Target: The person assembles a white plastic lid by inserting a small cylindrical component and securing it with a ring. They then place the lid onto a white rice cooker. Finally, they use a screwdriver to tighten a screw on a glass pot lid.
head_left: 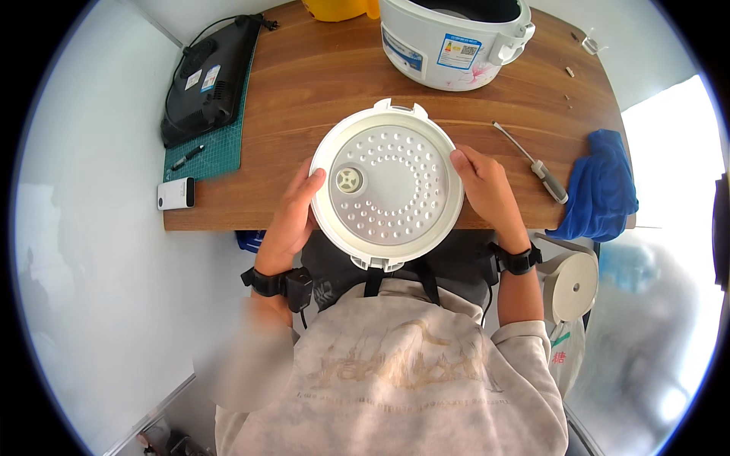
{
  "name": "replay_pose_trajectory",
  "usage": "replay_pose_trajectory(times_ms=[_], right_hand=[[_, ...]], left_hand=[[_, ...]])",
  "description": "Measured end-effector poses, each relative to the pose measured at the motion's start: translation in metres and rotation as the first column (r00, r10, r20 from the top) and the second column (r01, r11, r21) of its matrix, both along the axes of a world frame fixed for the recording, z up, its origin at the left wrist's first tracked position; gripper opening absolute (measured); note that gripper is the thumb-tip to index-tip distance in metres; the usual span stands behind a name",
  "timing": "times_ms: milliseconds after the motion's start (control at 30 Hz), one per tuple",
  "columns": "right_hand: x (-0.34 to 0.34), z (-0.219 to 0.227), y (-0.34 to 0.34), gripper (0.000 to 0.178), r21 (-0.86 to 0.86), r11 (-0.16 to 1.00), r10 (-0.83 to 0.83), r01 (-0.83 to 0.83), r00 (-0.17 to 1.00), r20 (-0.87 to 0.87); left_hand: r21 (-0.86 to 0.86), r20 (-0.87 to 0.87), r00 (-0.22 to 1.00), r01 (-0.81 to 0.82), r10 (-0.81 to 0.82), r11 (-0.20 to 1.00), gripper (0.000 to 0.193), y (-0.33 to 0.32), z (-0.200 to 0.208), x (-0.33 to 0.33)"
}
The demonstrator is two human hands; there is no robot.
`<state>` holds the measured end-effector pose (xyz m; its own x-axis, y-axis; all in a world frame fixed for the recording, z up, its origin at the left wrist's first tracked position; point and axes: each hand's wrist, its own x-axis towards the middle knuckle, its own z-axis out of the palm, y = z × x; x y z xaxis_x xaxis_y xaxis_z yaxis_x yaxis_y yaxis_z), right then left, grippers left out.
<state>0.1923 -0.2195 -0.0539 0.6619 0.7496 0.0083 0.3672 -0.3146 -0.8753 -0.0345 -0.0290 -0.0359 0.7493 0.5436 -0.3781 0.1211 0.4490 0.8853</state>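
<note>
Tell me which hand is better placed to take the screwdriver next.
Probably the right hand: it holds the right edge of the round lid, the side where the screwdriver lies on the table. The left hand holds the opposite edge, farther away.

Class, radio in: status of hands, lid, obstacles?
Left hand, right hand holding lid edges. Lid apart from open cooker, dimpled side toward camera. Screwdriver lies right, clear of hands.
</note>
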Motion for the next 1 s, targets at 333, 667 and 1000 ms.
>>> replay_pose_trajectory(times_ms=[333, 667, 1000], right_hand=[[-0.002, 0.001, 0.002, 0.027, -0.037, 0.996, -0.085, 0.084, 0.996, -0.031], [0.002, 0.004, 0.004, 0.033, -0.008, 1.000, -0.012, 0.010, 0.937, -0.350], [-0.013, 0.057, -0.031, 0.040, 0.258, 0.966, 0.053, -0.030, 0.995, -0.085]], left_hand=[[0.108, 0.024, 1.000, -0.007, 0.005, 0.994, 0.053, -0.002, -0.005, 0.003], [0.003, 0.010, 1.000, -0.025, 0.025, 1.000, 0.055, 0.009, -0.001, 0.003], [0.577, -0.002, 0.977, 0.174, -0.212, 0.798, 0.056, 0.014, 0.044, -0.016]])
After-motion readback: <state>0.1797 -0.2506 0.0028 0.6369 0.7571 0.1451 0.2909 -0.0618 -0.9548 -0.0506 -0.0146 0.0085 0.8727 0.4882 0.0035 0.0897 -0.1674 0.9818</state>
